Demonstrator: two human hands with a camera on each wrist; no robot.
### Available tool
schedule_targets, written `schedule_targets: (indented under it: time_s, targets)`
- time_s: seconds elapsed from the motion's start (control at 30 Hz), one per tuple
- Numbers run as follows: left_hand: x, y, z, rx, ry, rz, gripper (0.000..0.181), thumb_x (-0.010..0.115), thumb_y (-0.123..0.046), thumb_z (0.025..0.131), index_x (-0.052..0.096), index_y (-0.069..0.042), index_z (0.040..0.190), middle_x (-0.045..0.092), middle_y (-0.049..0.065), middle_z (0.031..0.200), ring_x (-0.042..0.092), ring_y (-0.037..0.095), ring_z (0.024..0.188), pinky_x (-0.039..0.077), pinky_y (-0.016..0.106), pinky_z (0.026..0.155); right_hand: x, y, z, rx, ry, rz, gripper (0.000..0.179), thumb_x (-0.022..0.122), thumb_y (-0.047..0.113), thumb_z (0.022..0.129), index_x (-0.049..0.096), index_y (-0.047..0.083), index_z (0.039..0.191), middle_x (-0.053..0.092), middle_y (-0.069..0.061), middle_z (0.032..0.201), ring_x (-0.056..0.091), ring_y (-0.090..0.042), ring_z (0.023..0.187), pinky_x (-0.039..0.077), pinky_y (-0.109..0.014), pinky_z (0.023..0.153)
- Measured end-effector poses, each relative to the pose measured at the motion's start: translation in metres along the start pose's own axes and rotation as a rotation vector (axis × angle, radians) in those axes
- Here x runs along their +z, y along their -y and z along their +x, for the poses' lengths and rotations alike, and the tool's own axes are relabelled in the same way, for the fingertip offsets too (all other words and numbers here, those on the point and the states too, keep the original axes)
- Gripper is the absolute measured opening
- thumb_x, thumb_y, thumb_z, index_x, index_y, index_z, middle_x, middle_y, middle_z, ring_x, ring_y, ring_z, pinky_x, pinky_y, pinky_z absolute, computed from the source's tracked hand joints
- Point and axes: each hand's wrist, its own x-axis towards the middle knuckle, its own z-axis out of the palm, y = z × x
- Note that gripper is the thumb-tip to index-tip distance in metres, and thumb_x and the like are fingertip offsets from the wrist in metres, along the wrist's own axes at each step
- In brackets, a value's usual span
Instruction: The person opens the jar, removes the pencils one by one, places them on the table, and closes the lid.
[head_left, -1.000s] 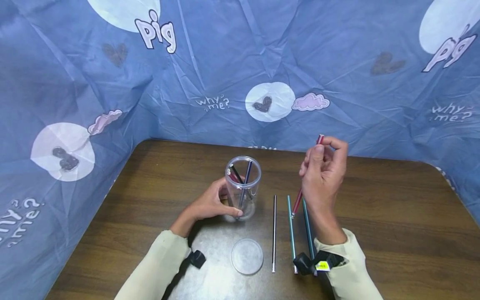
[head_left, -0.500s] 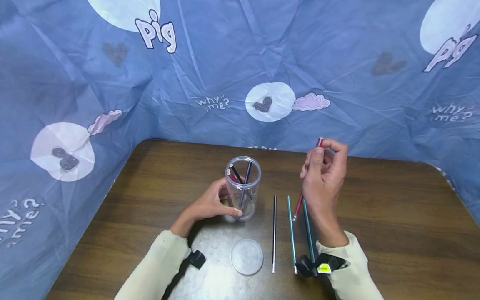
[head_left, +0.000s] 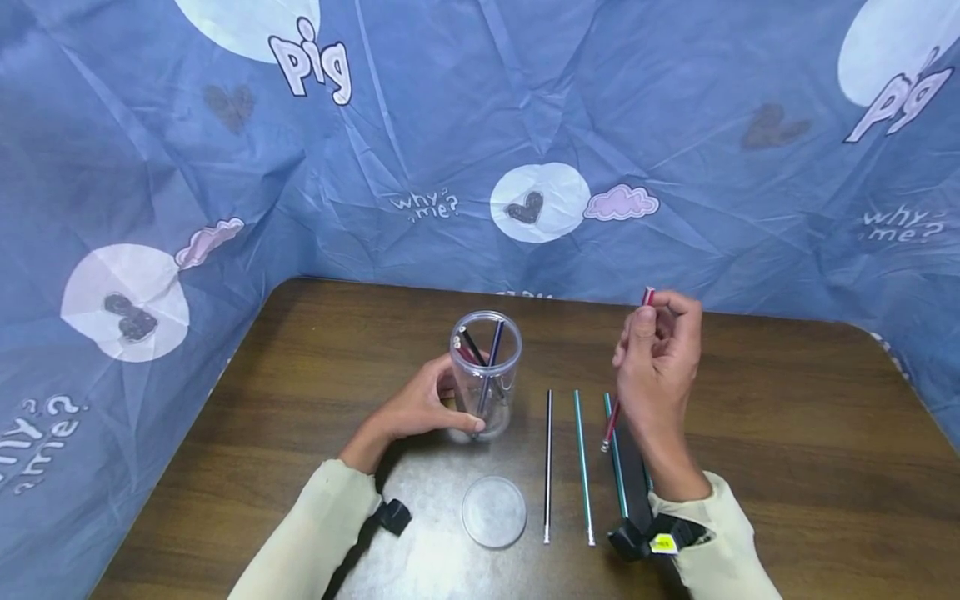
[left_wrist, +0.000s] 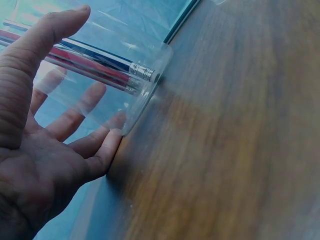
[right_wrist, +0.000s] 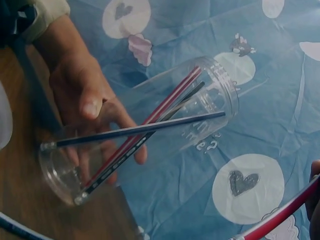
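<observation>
My left hand (head_left: 423, 404) grips the lower side of a clear plastic jar (head_left: 504, 400), which stands upright without its lid. Inside the jar lean a few pencils, a dark blue pencil (head_left: 496, 342), a black one and red-striped ones; in the left wrist view their ferrule ends (left_wrist: 142, 71) sit at the jar's base. To the right, my right hand (head_left: 660, 367) pinches a red pencil (head_left: 612, 427) near its upper end, eraser end pointing down. Below it on the table lie a black pencil (head_left: 548, 467), a teal pencil (head_left: 583, 467) and another teal pencil (head_left: 617, 467), partly under the right wrist.
A round clear lid (head_left: 494, 512) lies flat in front of the jar. The brown wooden table (head_left: 810, 417) has a blue printed cloth (head_left: 420, 125) hanging behind it and at its sides. Another dark pencil end (head_left: 648, 478) shows beside the right wrist.
My right hand has shifted right and slightly toward me with the red pencil, whose lower end now overlaps the rightmost teal pencil. The left hand and jar have stayed in place.
</observation>
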Motion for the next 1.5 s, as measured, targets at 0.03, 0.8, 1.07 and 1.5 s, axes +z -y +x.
schedule_targets:
  time_s: [0.03, 0.8, 1.07, 1.5]
  targets:
    - [0.0, 0.0, 0.0, 0.0, 0.001, -0.004, 0.078, 0.09, 0.002, 0.065, 0.054, -0.003, 0.134, 0.067, 0.011, 0.121, 0.066, 0.024, 0.108, 0.053, 0.038, 0.097, -0.002, -0.001, 0.0, 0.001, 0.003, -0.007, 0.016, 0.05, 0.008, 0.103, 0.047, -0.007, 0.109, 0.048, -0.006, 0.07, 0.045, -0.009, 0.047, 0.038, -0.018, 0.039]
    - [0.0, -0.002, 0.001, -0.003, 0.001, 0.002, 0.076, 0.089, -0.001, 0.066, 0.053, 0.0, 0.133, 0.067, 0.016, 0.119, 0.066, 0.029, 0.105, 0.054, 0.041, 0.095, -0.047, -0.022, -0.011, 0.127, 0.058, -0.289, 0.023, 0.048, 0.01, 0.105, 0.045, -0.01, 0.116, 0.05, -0.005, 0.073, 0.046, -0.008, 0.048, 0.04, -0.018, 0.04]
    - [0.001, -0.002, 0.001, -0.019, 0.001, 0.011, 0.076, 0.089, -0.001, 0.066, 0.054, -0.002, 0.133, 0.067, 0.013, 0.119, 0.066, 0.026, 0.105, 0.053, 0.04, 0.096, -0.063, -0.03, -0.015, 0.166, 0.059, -0.414, 0.023, 0.05, 0.014, 0.105, 0.049, -0.006, 0.116, 0.05, -0.005, 0.076, 0.048, -0.006, 0.051, 0.043, -0.016, 0.043]
    - [0.001, -0.001, 0.001, -0.013, 0.009, -0.007, 0.075, 0.089, 0.0, 0.066, 0.053, -0.001, 0.132, 0.066, 0.015, 0.123, 0.065, 0.026, 0.109, 0.052, 0.039, 0.098, -0.077, -0.028, -0.018, 0.201, 0.084, -0.587, 0.019, 0.051, 0.011, 0.104, 0.053, -0.005, 0.112, 0.048, 0.006, 0.069, 0.047, -0.001, 0.049, 0.041, -0.014, 0.043]
